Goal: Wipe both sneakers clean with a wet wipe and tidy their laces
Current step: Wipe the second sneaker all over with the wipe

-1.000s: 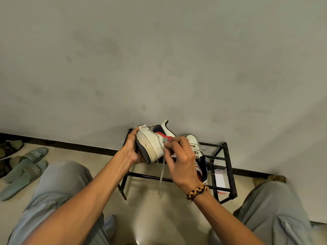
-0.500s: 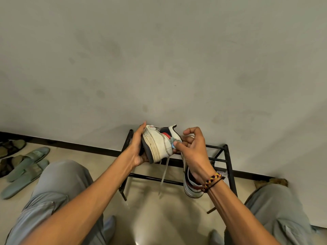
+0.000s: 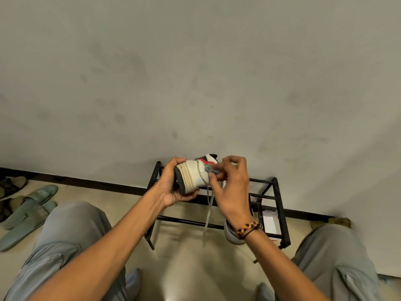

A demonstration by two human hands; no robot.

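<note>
My left hand (image 3: 171, 187) grips a white sneaker (image 3: 194, 174) with a red and dark collar by its sole, holding it above the rack with the heel side toward me. My right hand (image 3: 230, 190) pinches a small grey crumpled wipe (image 3: 210, 169) against the sneaker's side. A loose grey lace (image 3: 207, 216) hangs down from the shoe. The second sneaker (image 3: 233, 236) rests on the rack below my right wrist, mostly hidden by it.
A low black metal shoe rack (image 3: 280, 203) stands against the grey wall. A white packet (image 3: 269, 221) lies inside it at the right. Green slippers (image 3: 28, 211) and darker sandals sit on the floor at left. My grey-trousered knees frame the view.
My left hand has turned the sneaker so more of its heel and sole face me. My right hand shifted along the shoe's side with the wipe, its fingers now spread higher.
</note>
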